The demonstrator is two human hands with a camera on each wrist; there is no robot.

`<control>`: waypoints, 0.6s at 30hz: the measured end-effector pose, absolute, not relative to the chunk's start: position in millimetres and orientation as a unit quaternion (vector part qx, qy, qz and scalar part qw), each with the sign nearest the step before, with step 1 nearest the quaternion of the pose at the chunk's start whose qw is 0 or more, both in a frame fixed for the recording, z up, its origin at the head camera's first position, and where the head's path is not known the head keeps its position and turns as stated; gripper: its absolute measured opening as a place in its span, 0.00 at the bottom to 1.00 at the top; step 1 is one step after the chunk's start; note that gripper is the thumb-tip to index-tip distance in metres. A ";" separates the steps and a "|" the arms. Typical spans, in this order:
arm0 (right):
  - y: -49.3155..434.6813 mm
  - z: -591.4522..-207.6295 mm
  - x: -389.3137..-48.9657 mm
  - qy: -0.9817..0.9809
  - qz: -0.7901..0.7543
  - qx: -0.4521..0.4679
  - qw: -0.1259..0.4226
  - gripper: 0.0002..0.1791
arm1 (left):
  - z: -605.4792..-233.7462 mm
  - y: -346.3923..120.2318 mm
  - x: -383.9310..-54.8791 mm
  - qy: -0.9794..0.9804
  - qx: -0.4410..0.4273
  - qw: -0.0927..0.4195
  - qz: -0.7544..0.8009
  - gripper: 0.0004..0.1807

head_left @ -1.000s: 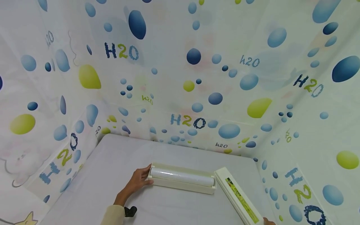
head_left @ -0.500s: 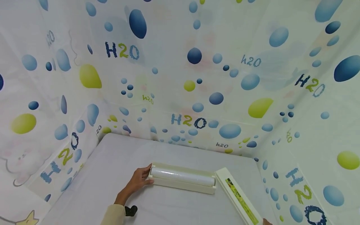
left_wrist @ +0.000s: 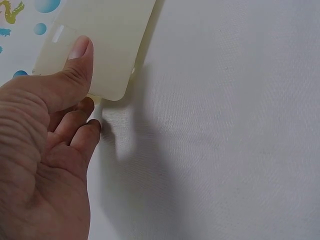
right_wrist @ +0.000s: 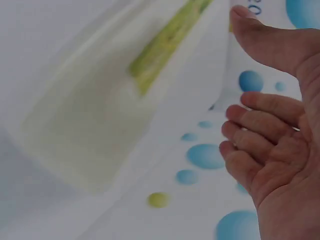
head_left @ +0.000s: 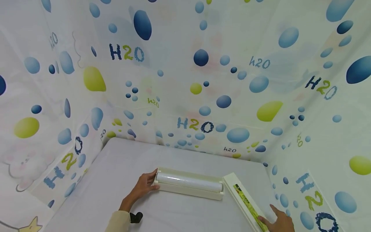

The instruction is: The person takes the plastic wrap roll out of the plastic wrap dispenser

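A cream cling film dispenser (head_left: pixel 188 191) lies on the table with a shiny roll of film (head_left: pixel 188 182) in its trough. My left hand (head_left: pixel 143 185) grips its left end, thumb on the near side and fingers behind. The left wrist view shows the thumb (left_wrist: pixel 80 60) pressed on the smooth cream wall (left_wrist: pixel 115 45). To the right, the long cream lid (head_left: pixel 232 183) with a yellow-green label lies at a slant, its far end close to the dispenser. My right hand (head_left: pixel 279 222) is beside the lid's near end, thumb and forefinger spread. In the right wrist view its palm holds nothing.
The white-covered table (head_left: pixel 130 154) meets a printed curtain (head_left: pixel 174 80) at the back and on both sides. A black piece (head_left: pixel 136 217) sits at the left sleeve cuff (head_left: pixel 118 220).
My right hand has let go of the lid's near end and come further into view with its fingers spread. The dispenser, lid and left hand stay in place.
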State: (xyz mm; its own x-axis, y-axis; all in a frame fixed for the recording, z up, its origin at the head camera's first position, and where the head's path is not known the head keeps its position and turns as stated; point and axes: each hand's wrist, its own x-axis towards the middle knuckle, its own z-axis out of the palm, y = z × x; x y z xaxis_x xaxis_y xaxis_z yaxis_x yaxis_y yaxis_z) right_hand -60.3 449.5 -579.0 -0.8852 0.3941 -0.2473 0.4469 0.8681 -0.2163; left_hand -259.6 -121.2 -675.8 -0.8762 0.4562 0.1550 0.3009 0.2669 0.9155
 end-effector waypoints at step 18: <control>384.6 -553.9 -172.6 0.962 -0.241 -0.067 -0.106 0.27 | -679.9 -120.8 -260.6 0.788 0.237 0.069 0.565 0.50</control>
